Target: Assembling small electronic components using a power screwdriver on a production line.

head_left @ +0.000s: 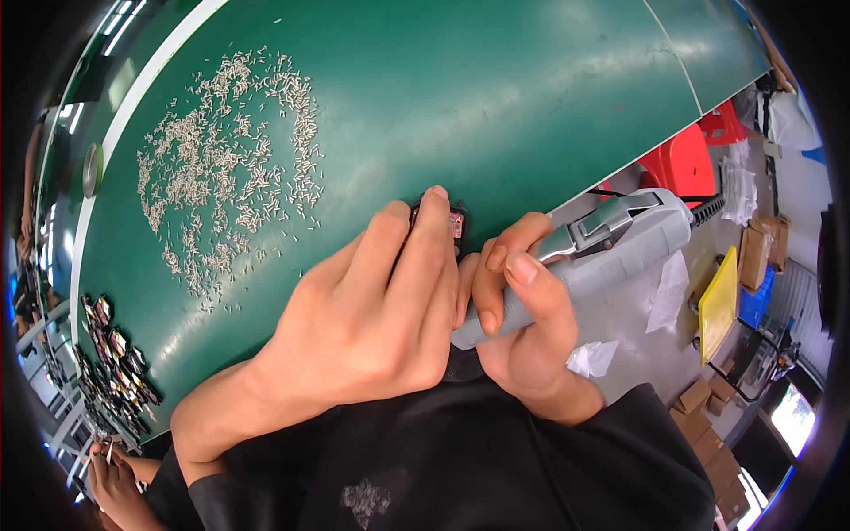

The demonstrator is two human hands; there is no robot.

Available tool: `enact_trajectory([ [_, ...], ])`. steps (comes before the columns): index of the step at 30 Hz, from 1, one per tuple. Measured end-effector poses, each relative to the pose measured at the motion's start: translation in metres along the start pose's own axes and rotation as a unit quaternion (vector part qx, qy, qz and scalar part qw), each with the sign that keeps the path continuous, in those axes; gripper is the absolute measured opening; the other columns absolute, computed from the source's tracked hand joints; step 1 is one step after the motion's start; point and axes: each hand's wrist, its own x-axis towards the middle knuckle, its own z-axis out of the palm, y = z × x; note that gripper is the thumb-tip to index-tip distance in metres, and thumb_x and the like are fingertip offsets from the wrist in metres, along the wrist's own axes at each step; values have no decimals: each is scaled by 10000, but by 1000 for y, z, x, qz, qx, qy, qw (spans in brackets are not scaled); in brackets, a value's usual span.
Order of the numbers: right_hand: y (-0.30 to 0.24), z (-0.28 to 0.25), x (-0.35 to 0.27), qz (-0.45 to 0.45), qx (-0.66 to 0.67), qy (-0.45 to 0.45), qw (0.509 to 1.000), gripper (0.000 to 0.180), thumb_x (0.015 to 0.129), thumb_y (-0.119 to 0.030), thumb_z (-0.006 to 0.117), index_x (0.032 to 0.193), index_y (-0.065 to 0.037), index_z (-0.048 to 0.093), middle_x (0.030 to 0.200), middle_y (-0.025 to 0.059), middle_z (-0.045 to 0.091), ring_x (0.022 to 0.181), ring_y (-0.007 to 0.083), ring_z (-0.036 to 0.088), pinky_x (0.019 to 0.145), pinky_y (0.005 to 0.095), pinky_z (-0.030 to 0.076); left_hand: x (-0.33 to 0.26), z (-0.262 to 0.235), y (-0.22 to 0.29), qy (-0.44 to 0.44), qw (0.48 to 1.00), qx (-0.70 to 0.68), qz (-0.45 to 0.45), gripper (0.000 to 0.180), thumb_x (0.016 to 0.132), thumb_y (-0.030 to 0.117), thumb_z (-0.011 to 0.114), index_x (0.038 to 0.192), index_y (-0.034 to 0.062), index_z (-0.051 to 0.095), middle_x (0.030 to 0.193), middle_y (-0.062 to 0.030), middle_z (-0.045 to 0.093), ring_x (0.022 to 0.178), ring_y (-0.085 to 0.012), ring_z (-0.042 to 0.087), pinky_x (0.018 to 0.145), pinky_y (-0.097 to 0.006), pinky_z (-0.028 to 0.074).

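My left hand (372,310) lies over a small black part with a red inside (455,223) and presses it onto the green table (496,97), fingers curled on top. My right hand (522,310) grips a grey electric screwdriver (611,248) with a metal lever. The tool's tip points toward the small part and is hidden behind my fingers. Both hands touch each other at the part.
Several small pale screws (230,159) are scattered over the table's left half. A pile of black parts (115,363) lies at the left edge. Another person's hand (111,482) shows at the lower left. Red stools (682,159), a yellow bin (719,305) and cardboard boxes (699,398) stand on the floor at right.
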Motion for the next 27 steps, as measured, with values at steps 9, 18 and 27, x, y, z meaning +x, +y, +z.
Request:
enact_trajectory([
  [9, -17, -16, 10, 34, 58, -70, 995, 140, 932, -193, 425, 899, -58, 438, 501, 6, 383, 458, 150, 485, 497, 301, 428, -7, -5, -3, -59, 992, -98, -50, 409, 600, -37, 681, 991, -130, 605, 1086, -204, 604, 866, -283, 603, 591, -338, 533],
  [18, -80, -36, 66, -121, 62, -361, 923, 309, 999, -356, 370, 981, -71, 487, 572, 3, 442, 463, 118, 446, 562, 290, 432, -12, -6, 0, -71, 995, -73, -23, 494, 597, -11, 685, 1064, -148, 595, 1119, -243, 592, 904, -303, 603, 661, -346, 543],
  [27, -81, -30, 83, -93, 27, -364, 927, 359, 998, -376, 341, 989, -62, 514, 574, 4, 447, 478, 121, 443, 564, 285, 411, -9, -8, 2, -68, 996, -55, -17, 407, 607, -22, 661, 993, -146, 626, 1076, -236, 621, 871, -290, 616, 667, -336, 546],
])
